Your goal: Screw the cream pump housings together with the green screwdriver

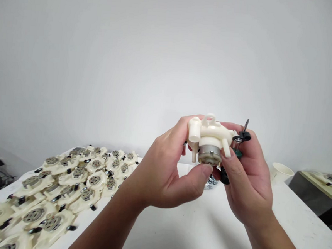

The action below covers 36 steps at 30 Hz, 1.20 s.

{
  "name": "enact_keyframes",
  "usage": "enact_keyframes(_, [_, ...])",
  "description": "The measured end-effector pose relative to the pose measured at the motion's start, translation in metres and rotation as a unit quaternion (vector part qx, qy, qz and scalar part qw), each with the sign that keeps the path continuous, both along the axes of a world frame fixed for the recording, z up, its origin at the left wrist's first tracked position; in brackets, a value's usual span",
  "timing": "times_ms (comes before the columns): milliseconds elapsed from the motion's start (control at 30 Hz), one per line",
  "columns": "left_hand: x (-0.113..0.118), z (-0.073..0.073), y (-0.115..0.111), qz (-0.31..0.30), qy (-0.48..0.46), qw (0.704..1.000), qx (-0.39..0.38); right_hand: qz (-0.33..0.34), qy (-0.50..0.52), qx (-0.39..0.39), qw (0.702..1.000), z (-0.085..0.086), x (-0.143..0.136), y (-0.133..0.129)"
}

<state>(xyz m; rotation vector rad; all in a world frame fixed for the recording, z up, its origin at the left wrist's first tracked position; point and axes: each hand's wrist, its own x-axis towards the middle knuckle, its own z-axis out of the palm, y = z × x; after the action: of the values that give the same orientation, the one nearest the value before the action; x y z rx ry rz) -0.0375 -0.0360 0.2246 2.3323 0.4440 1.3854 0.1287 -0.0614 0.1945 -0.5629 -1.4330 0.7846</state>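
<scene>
A cream plastic housing (214, 133) with a round silver motor (210, 153) on its underside is held up above the table, its tube ends pointing down. My left hand (176, 168) grips it from the left, thumb against the motor's lower end. On the other side my right hand (245, 174) is closed round it, thumb near a short tube. A small tool with a metal tip and black and green parts (242, 139) sticks out by my right fingers; how it is held is partly hidden. A black part (224, 175) shows below the right thumb.
Many similar cream housings with motors (87, 194) lie piled on the left of the white table (174, 233). Behind my hands is a shiny heap of small metal pieces (211, 182). A pale cup (281, 172) stands at the right, near a side surface (323, 188) with another housing.
</scene>
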Motion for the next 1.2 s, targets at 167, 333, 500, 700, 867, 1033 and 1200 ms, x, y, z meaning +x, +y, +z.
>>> enact_keyframes(167, [-0.0012,-0.0016,0.0017,-0.010,-0.011,1.000,-0.011,0.022,0.014,0.000,1.000,0.0027,-0.0002,-0.0016])
enact_keyframes(333, [-0.0024,-0.0017,0.0023,-0.009,-0.002,1.000,-0.012,0.010,0.015,0.002,1.000,0.0025,-0.0030,-0.0009])
enact_keyframes(500, [-0.0020,-0.0012,0.0017,-0.008,-0.001,1.000,-0.008,0.000,0.017,0.019,1.000,0.0022,-0.0050,0.0004])
enact_keyframes(700, [-0.0018,-0.0011,0.0022,-0.007,-0.001,1.000,-0.009,0.021,-0.006,-0.012,1.000,0.0060,-0.0007,-0.0031])
enact_keyframes(867, [-0.0017,-0.0015,0.0020,-0.012,-0.003,1.000,-0.011,0.021,0.008,0.001,1.000,0.0039,-0.0034,-0.0012])
enact_keyframes(1033, [-0.0008,-0.0017,0.0015,-0.027,-0.005,0.999,-0.022,0.006,0.014,0.020,1.000,0.0038,-0.0071,-0.0012])
enact_keyframes(1200, [-0.0016,-0.0021,0.0026,-0.028,-0.009,0.999,-0.018,0.016,0.001,0.000,1.000,0.0057,-0.0059,-0.0028])
